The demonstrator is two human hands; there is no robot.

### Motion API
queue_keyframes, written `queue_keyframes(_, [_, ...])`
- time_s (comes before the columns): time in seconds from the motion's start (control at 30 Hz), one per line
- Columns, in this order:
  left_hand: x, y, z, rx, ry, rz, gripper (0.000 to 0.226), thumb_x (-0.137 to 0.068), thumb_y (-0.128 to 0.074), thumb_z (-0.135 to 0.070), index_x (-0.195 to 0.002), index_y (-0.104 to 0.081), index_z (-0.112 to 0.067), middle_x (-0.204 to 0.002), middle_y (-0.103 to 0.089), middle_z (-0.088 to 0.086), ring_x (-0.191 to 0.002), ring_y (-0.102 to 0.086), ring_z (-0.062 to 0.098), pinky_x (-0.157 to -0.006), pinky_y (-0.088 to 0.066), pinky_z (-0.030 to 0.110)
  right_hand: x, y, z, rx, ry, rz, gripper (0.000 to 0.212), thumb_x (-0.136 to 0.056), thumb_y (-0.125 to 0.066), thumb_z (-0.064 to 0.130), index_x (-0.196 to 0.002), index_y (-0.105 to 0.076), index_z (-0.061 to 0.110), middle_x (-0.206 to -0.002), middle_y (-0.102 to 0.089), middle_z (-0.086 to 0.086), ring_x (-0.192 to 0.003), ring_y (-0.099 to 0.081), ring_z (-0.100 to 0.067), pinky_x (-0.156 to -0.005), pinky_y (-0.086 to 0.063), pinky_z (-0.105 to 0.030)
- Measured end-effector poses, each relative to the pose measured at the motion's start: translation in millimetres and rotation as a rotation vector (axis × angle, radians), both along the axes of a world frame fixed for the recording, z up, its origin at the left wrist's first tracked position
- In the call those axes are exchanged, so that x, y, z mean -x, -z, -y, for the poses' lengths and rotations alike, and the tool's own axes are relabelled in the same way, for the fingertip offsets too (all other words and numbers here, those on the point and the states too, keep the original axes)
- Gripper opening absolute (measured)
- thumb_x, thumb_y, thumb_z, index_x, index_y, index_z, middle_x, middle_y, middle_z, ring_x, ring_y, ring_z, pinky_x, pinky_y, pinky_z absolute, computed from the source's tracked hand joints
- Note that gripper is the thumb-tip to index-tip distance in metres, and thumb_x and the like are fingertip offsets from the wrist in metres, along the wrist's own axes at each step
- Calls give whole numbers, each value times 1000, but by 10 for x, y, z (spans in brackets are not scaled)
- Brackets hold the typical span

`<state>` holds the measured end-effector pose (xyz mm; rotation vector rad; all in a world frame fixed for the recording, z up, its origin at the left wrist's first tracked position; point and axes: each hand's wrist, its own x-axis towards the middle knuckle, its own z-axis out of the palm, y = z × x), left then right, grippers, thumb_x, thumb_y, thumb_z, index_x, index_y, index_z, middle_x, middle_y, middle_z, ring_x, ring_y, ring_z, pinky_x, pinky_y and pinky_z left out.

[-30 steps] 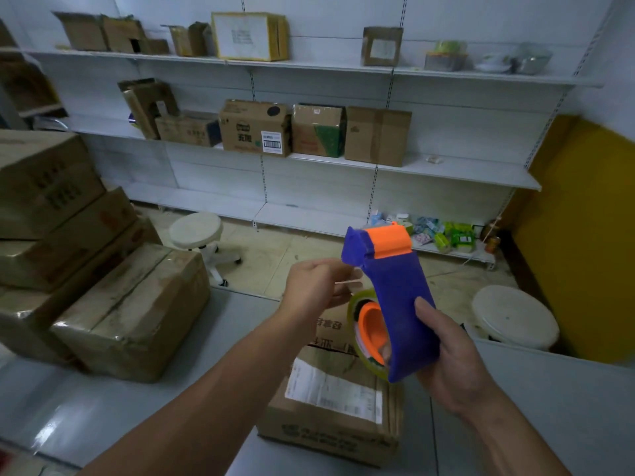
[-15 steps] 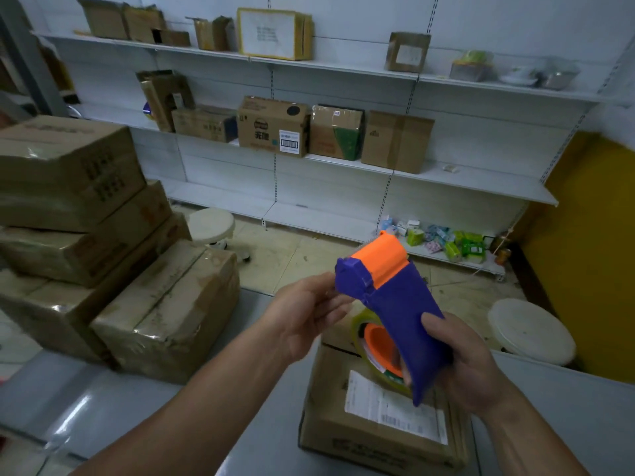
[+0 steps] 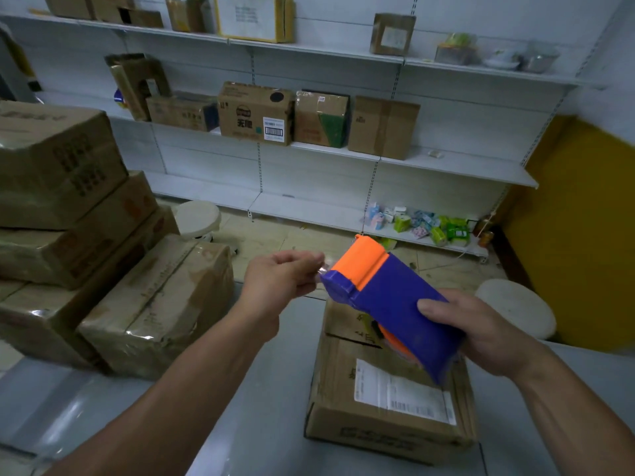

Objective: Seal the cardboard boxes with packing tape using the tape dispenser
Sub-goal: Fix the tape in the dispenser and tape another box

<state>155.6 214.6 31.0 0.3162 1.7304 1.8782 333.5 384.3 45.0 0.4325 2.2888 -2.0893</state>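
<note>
Head view: my right hand (image 3: 481, 334) grips the tape dispenser (image 3: 388, 304) above the cardboard box (image 3: 388, 403) on the table (image 3: 261, 389), while my left hand (image 3: 278, 283) pinches the tape end (image 3: 323, 271) at its nose; I'd pull that end out taut and straight, then press it down on the box's far edge. The box's flaps look closed, so I cannot tell its contents; the taped boxes (image 3: 158, 304) stacked to its left are sealed too.

My right hand (image 3: 481, 334) grips the blue and orange tape dispenser (image 3: 395, 304), tilted over the cardboard box (image 3: 388, 400) below it on the grey table (image 3: 261, 407). My left hand (image 3: 281, 280), just beside the dispenser's nose, pinches the clear tape end (image 3: 323, 269). Stacked cartons (image 3: 103, 252) sit left of my left arm.
</note>
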Motion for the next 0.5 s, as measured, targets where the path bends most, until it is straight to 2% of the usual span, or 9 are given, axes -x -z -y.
queue_keyframes(0.13, [7, -18, 32, -63, -100, -1, 10, -88, -69, -14, -82, -72, -7, -68, -71, 3, -60, -64, 8, -64, -53, 19, -126, -119, -265, -89, -33, 141, 73, -45, -78, 72, -93, -73, 17, -93, -72, -16, -78, -70, -26, -67, -56, -27])
queue_keyframes(0.23, [-103, 63, 60, -38, -139, -9, 9, -87, -70, -15, -82, -73, -8, -71, -73, 5, -68, -68, 11, -68, -55, 23, -199, -171, -426, -181, -71, 268, 87, -38, -77, 78, -96, -69, 14, -90, -74, -11, -76, -71, -23, -66, -54, -25])
queue_keyframes(0.3, [-222, 164, 73, -11, -152, -10, 10, -87, -70, -16, -85, -74, -8, -75, -74, 5, -71, -70, 12, -71, -55, 26, -211, -208, -501, -248, -112, 334, 88, -37, -75, 80, -93, -68, 13, -85, -74, -8, -73, -70, -18, -63, -51, -21])
queue_keyframes(0.4, [-372, 325, 87, 12, -174, 17, 10, -87, -70, -17, -85, -74, -8, -74, -75, 5, -70, -71, 11, -70, -56, 25, -181, -249, -549, -303, -157, 440, 80, -42, -75, 72, -92, -65, 11, -79, -74, -6, -66, -69, -14, -57, -51, -18])
queue_keyframes(0.5, [-429, 478, 95, 48, -219, 70, 11, -87, -69, -14, -88, -73, -4, -73, -74, 5, -69, -71, 11, -69, -56, 24, -75, -225, -568, -307, -197, 532, 65, -53, -70, 61, -95, -68, 13, -84, -75, -6, -69, -71, -15, -62, -54, -21])
